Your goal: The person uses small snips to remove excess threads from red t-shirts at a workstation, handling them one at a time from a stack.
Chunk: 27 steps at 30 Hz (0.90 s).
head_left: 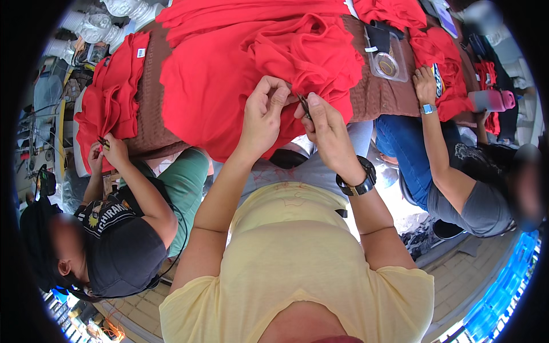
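A pile of red cloth garments [211, 86] lies in front of me, hanging over the near edge of the table. My left hand [265, 114] is closed in a pinch against the red cloth; whatever sits between its fingertips is too small to make out. Just to its right, my right hand [329, 128] grips small dark thread snips [304, 105]. Their pointed tips face up and left, close to my left fingertips and over the bunched cloth. Loose red threads [294, 197] lie on my shirt and lap.
A brown textured cloth [157, 108] covers the table. On the right stands a clear plastic box [386, 57] with a tape roll, near a pink bottle [493, 100]. Co-workers sit at both sides, handling more red garments [117, 86]; the left one holds snips too.
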Tool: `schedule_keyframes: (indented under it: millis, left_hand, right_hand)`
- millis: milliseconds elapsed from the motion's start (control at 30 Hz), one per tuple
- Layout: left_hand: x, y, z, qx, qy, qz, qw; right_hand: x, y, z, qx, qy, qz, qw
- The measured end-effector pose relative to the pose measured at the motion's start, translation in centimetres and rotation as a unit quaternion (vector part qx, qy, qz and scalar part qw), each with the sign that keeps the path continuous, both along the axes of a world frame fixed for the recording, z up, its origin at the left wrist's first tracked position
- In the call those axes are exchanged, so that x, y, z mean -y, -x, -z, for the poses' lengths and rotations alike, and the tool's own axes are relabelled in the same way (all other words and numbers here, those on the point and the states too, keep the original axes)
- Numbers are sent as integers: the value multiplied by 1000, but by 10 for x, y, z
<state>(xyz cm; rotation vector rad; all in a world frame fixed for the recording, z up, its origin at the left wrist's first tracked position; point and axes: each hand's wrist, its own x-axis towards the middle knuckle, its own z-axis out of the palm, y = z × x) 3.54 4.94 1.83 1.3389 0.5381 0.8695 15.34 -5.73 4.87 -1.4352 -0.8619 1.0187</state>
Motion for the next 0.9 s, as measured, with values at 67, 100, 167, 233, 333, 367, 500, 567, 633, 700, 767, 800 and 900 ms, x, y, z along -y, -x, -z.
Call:
schedule_keyframes:
  millis: [67,100,167,233,333,367,500,567,633,700,767,800,900]
  left_hand:
    - [1,0,1,-16,-6,-6,1000]
    - [1,0,3,-21,-14,-6,1000]
    - [1,0,6,-28,-31,-7,999]
    - [4,0,2,-23,-28,-5,999]
    - [5,-2,1,-21,-39,-4,999]
    - [5,-2,2,-22,-46,-5,999]
    - [3,-3,5,-42,-112,-30,992]
    - [3,-4,0,-31,-152,-64,986]
    - [9,9,-9,-11,-109,-80,991]
    - [5,41,-12,13,-63,6,998]
    - [8,69,-39,-128,34,214,968]
    - [11,76,-48,-195,81,313,926]
    - [18,59,-40,-247,-190,182,932]
  right_hand:
    - [-3,2,5,18,-10,-6,1000]
    - [-4,3,3,27,-5,5,1000]
    - [-7,2,8,41,5,4,999]
    - [-10,1,9,50,11,7,999]
    - [-14,2,8,54,10,16,998]
    - [-15,2,10,53,6,18,998]
    - [-20,2,16,52,-18,19,998]
    - [-19,-1,18,9,-4,7,1000]
    - [-12,-13,14,-54,-7,17,998]
    - [0,-25,-14,-49,-24,92,994]
    - [4,-45,-15,5,-76,134,988]
    - [5,-54,-18,37,-81,133,987]
    - [-7,-68,-2,124,-116,113,979]
